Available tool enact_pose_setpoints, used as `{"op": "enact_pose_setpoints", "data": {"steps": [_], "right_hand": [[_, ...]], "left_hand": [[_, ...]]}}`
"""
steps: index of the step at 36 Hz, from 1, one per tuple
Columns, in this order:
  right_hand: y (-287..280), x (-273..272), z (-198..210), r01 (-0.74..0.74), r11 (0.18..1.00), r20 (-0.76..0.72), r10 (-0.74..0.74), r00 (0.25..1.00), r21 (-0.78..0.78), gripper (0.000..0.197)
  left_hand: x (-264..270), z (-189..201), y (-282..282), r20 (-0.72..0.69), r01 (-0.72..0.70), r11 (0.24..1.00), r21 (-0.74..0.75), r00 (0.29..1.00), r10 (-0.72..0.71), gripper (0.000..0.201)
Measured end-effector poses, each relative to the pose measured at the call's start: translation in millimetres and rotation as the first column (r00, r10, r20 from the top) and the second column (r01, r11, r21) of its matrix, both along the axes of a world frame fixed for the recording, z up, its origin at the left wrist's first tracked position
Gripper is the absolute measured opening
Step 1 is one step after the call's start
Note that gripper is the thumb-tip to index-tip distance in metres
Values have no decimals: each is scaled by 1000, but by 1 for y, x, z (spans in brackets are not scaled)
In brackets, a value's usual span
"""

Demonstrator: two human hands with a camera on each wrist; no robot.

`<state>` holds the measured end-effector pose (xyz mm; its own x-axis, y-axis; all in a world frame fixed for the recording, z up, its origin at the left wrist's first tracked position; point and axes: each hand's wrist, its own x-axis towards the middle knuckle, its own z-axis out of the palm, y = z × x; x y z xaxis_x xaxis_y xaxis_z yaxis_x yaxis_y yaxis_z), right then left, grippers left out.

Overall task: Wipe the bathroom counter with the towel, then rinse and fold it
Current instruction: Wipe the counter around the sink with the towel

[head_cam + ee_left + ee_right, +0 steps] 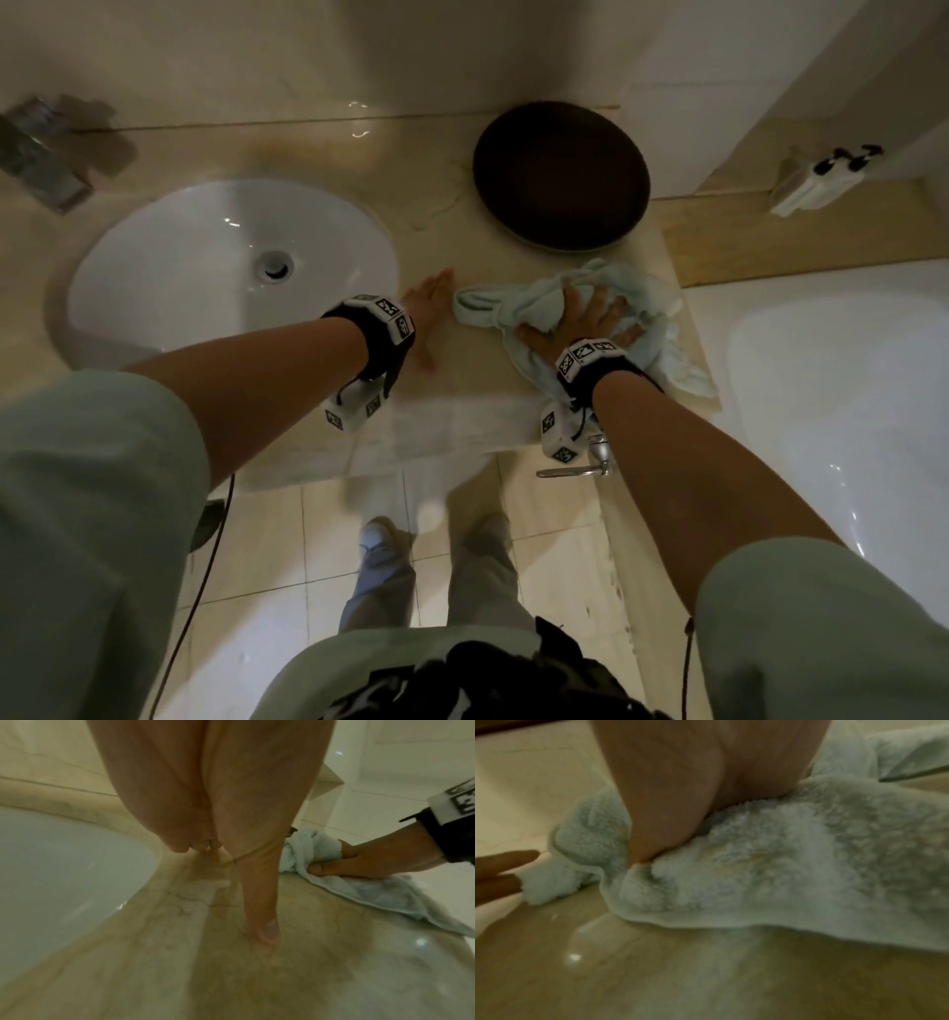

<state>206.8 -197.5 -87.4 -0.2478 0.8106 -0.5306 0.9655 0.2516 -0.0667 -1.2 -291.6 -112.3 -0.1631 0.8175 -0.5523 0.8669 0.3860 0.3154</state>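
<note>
Beige marble with faint veins makes up the table [452, 246], glossy and wet in patches, with a white oval sink [231, 267] sunk into it as the landmark. Right of the sink, toward the table's right-hand end, lies the towel [575, 303], a pale blue-green terry cloth, fluffy and bunched into an uneven heap. Its long axis runs roughly from the sink side toward the table's right front corner, where a loose hemmed flap trails at the edge; a rolled end points back toward the sink.

On the towel's middle lies the right hand [583, 321], fingers spread and dug into the pile, thumb [331, 870] pinching a fold against the marble. Between sink and towel, the left hand [429, 308] lies flat on the bare stone, fingers straight and together, holding nothing; its fingertips [508, 858] come just beside the towel's rolled end.

Behind the towel, farther from the person than the sink's right rim, a round dark brown dish [562, 174] sits near the wall. A chrome faucet [43, 149] stands behind the sink on its left. Well right of the sink, past the table's end, a white bathtub [847, 390] curves away.
</note>
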Motion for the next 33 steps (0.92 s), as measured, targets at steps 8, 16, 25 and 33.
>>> {"op": "enact_pose_setpoints", "data": {"steps": [8,16,25,33], "right_hand": [[-57,-27,2,-72,997,-92,69,993,-24,105],[-81,-49,-5,-204,971,-33,209,977,127,90],[-41,47,-1,-79,956,-66,102,993,284,98],[-17,59,-6,90,988,-161,-69,985,126,129]], "left_hand": [[-9,11,-42,50,-69,997,-18,996,69,116],[-15,23,-67,48,-181,982,-50,982,183,102],[2,42,-74,90,-196,977,-77,975,203,89],[7,48,-87,72,-246,966,-78,965,252,84]]}}
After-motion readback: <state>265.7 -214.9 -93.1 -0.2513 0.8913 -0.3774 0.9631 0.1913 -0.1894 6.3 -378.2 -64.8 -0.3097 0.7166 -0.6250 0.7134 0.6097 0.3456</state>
